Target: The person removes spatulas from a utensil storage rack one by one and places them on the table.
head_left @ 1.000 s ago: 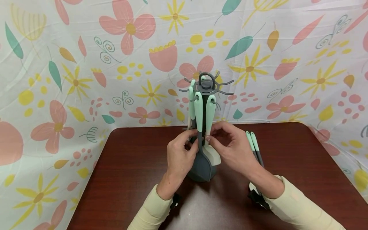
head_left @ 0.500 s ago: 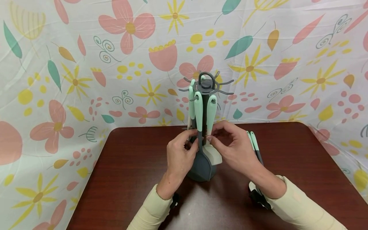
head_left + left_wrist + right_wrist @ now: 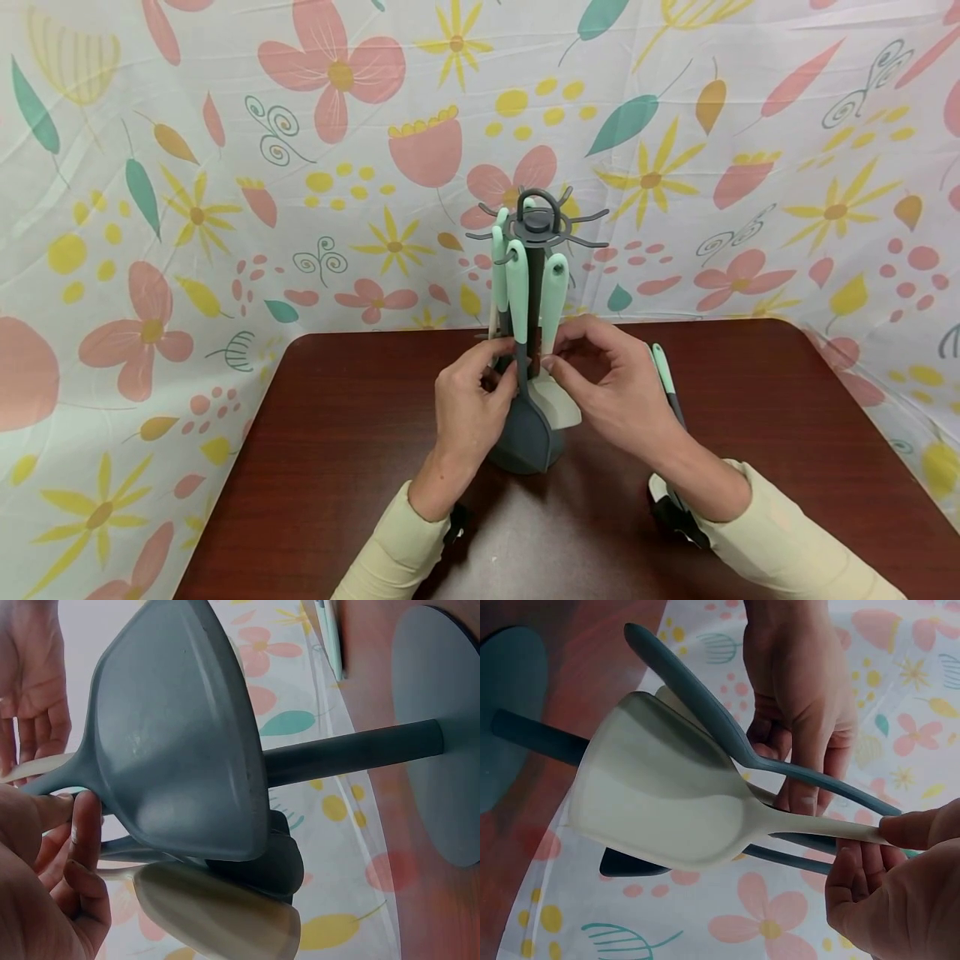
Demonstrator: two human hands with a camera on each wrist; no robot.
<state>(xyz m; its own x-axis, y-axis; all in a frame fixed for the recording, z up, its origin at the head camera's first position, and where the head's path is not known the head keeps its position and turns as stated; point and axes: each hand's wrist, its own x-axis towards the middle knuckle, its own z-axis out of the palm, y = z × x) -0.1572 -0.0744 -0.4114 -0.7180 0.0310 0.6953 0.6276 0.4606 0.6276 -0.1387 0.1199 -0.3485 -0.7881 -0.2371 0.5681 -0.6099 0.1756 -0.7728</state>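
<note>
A dark grey utensil stand (image 3: 537,223) with a ring of hooks stands on the table, several utensils with mint handles hanging from it. My right hand (image 3: 618,387) pinches the cream turner (image 3: 557,406) by its neck between thumb and fingers. The turner's mint handle (image 3: 553,292) leans slightly right, its holed end just below the hooks. My left hand (image 3: 468,408) holds the neck of a dark grey turner (image 3: 176,735), which hangs at the front of the stand. Behind it in the left wrist view show a cream scoop-shaped utensil (image 3: 217,915) and another dark utensil head (image 3: 262,862).
Right of the stand, utensils with mint-and-grey handles (image 3: 663,371) lie on the brown table (image 3: 360,433), partly under my right forearm. A flowered cloth (image 3: 225,125) hangs behind the table. The stand's round base (image 3: 435,742) rests on the tabletop.
The cream turner has shifted slightly right and down in my right hand, its handle's end now lower beside the hooks. My left hand has stayed in place.
</note>
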